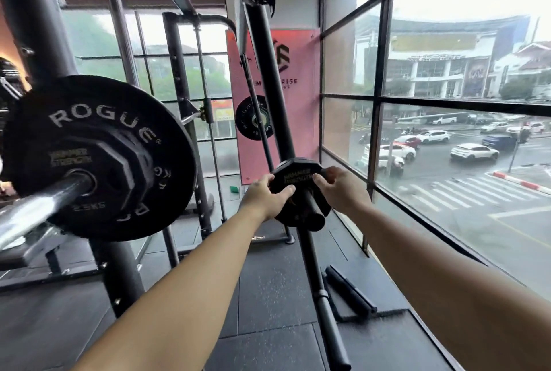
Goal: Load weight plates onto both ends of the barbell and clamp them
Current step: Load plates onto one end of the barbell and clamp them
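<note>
Black and many-sided, a small plate sits on a storage peg that sticks out from the slanted rack post near the window, right of centre. The peg's end pokes through the plate's hole. The person holds it with both arms stretched out. The left hand has its grip closed on the plate's left rim, thumb across the lettered face and fingers curled behind. The right hand pinches the upper right rim, fingertips over the edge. On the near left, the barbell rests in the rack with a large Rogue plate on its sleeve and a second small plate against it.
</note>
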